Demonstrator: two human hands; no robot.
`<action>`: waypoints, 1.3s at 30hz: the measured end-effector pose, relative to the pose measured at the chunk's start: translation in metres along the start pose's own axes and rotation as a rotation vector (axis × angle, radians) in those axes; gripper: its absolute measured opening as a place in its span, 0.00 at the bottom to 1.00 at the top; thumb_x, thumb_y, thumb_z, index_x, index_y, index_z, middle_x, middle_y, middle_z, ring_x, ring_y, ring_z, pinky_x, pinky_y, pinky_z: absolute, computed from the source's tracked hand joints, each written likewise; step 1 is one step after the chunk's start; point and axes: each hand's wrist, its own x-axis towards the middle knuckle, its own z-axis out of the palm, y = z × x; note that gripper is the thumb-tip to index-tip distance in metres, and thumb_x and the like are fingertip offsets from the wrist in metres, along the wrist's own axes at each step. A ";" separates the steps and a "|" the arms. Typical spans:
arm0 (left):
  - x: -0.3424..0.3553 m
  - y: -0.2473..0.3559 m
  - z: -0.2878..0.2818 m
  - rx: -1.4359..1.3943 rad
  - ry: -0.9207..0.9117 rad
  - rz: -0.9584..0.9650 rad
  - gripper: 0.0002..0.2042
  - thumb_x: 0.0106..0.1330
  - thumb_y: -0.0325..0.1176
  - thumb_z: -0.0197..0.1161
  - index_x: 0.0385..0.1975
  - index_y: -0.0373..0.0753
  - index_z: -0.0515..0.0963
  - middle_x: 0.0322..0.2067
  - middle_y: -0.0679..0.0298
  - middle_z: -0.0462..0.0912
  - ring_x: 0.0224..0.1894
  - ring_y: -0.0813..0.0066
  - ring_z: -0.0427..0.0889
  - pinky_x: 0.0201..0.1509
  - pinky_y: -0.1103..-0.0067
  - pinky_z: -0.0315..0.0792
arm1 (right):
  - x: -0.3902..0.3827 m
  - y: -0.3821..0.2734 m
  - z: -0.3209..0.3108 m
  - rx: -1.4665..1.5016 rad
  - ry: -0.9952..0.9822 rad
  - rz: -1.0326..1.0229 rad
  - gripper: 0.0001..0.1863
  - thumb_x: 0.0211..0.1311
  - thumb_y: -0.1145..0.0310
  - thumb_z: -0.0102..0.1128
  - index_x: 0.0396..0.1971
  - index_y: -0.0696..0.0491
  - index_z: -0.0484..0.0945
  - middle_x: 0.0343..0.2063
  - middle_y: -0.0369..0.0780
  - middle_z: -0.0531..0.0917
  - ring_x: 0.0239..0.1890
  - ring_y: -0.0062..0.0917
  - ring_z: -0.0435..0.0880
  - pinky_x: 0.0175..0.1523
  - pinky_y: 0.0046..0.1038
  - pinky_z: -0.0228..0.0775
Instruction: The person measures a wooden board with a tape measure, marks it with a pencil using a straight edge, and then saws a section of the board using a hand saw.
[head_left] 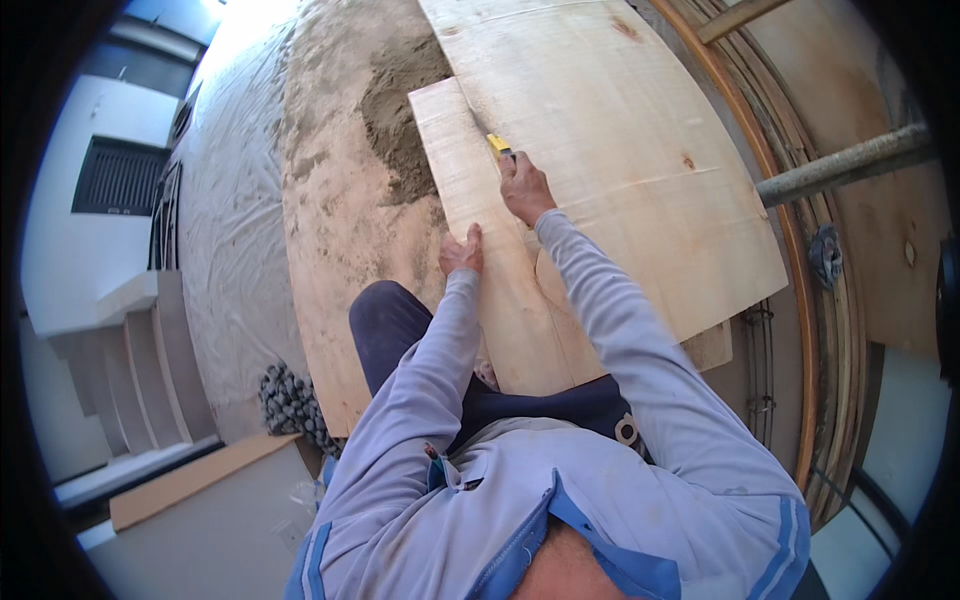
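Head view: a narrow plywood strip (455, 150) is taken as the landmark, its long axis running from close to the wearer's lap outward, with the far end leaning slightly left. Along its right border, a slim-bladed tool (498, 143) with a yellow and dark handle is held by the right hand (525, 188), whose grip is closed around the handle. From that grip the blade is pointed outward and a little left, roughly in line with the strip's right border; whether the wood is touched by its tip cannot be told. Nearer the strip's left edge, the left hand (462, 252) is rested on the wood, nearer to the wearer than the right hand; whether its grip is pinched around the edge or only pressed flat cannot be told.

To the strip's right, one large plywood sheet (640, 150) is seen. To its left, one sand-dusted board (330, 220) is laid, with one heap of dark sand (395, 120) beside the strip's far part. One tool, one strip and two hands are counted. Farther left of the strip, one heap of grey lumps (290, 400) is seen; well to its right, one metal pole (850, 165).
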 end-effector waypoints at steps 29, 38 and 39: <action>0.033 -0.045 -0.015 -0.181 -0.022 -0.050 0.21 0.52 0.49 0.61 0.33 0.34 0.74 0.34 0.47 0.79 0.38 0.50 0.77 0.44 0.66 0.70 | -0.140 -0.041 -0.018 0.068 -0.055 0.049 0.15 0.65 0.58 0.41 0.34 0.56 0.67 0.24 0.55 0.77 0.31 0.51 0.76 0.32 0.46 0.65; 0.039 -0.043 -0.010 -0.205 -0.058 -0.060 0.20 0.53 0.47 0.61 0.33 0.34 0.75 0.33 0.48 0.79 0.38 0.52 0.78 0.43 0.66 0.70 | -0.057 -0.018 0.032 -0.064 0.008 0.005 0.13 0.64 0.60 0.42 0.33 0.56 0.67 0.26 0.55 0.77 0.32 0.53 0.75 0.32 0.47 0.66; 0.037 -0.057 -0.016 -0.196 -0.048 -0.084 0.20 0.53 0.47 0.61 0.33 0.34 0.75 0.33 0.48 0.79 0.38 0.52 0.78 0.43 0.66 0.70 | -0.103 -0.029 0.008 -0.024 -0.065 0.041 0.13 0.64 0.61 0.43 0.33 0.56 0.67 0.25 0.55 0.77 0.31 0.53 0.75 0.32 0.47 0.66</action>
